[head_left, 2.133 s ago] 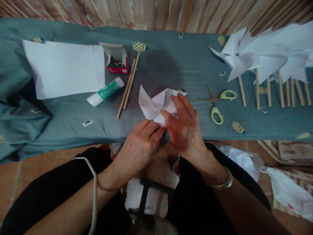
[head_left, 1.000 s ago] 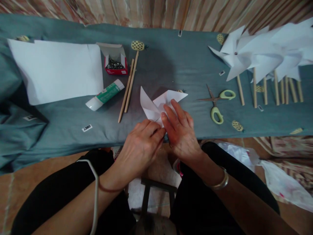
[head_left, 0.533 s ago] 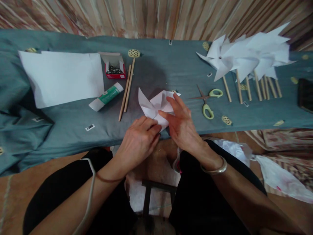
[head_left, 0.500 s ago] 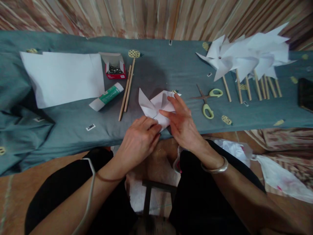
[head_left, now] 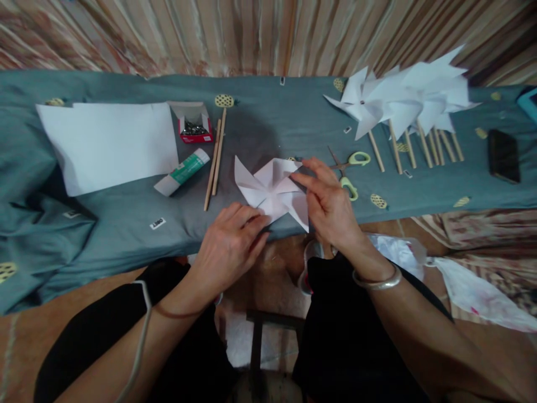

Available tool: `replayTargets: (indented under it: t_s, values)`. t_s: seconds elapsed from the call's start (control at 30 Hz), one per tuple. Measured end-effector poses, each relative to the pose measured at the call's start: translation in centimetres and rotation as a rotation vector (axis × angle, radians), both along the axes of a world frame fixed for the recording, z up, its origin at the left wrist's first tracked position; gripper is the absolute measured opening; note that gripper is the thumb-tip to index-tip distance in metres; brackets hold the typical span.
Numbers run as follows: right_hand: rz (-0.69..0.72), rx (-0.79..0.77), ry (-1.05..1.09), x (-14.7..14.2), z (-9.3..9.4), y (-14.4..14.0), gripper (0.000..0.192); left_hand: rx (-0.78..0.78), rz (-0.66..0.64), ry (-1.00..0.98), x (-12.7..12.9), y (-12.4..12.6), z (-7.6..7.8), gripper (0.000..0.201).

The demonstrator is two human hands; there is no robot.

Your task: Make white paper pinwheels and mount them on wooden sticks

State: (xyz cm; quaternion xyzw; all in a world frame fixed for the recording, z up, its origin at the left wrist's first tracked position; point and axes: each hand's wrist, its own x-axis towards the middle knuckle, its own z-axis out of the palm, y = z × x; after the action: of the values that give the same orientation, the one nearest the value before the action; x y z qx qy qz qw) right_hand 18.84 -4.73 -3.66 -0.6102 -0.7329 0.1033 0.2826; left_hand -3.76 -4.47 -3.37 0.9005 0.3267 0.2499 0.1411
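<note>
A white paper pinwheel (head_left: pixel 271 193) without a stick lies near the table's front edge, its pointed blades spread. My left hand (head_left: pixel 235 238) has its thumb and fingers closed on the pinwheel's lower left edge. At the upper right blade, my right hand (head_left: pixel 331 201) pinches the paper between its fingers; part of that blade is hidden. Right behind this hand lie scissors (head_left: pixel 348 189) with light green handles, blades open. Two wooden sticks (head_left: pixel 216 162) rest side by side left of the pinwheel.
Finished pinwheels on sticks (head_left: pixel 413 103) overlap at the back right, near a dark phone-like object (head_left: pixel 503 155). Toward the left are white paper sheets (head_left: pixel 113 145), a green-and-white glue tube (head_left: pixel 182 172) and an open red box (head_left: pixel 195 131) of small metal pieces. A patterned green cloth (head_left: pixel 126 224) covers the table.
My right hand has moved right, off the pinwheel's middle to its outer blade. The lower right blade now shows fully. My left hand stays at the lower left edge. The view has shifted slightly.
</note>
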Motion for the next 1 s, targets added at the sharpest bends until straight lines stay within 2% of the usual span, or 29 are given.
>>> replayTargets:
  t_s: [0.43,0.8,1.0]
  values:
    - [0.144,-0.083,-0.291,-2.3,-0.5,-1.6,0.062,0.031,0.05,-0.063,-0.8,0.3,0.8,0.018]
    - [0.173,-0.081,-0.399,-2.9,-0.4,-1.3,0.045,0.037,0.08,-0.074,-1.1,0.6,0.9,0.015]
    - [0.168,-0.042,-0.405,-3.4,-1.1,-1.2,0.043,0.055,0.095,-0.106,-1.2,0.7,1.2,0.014]
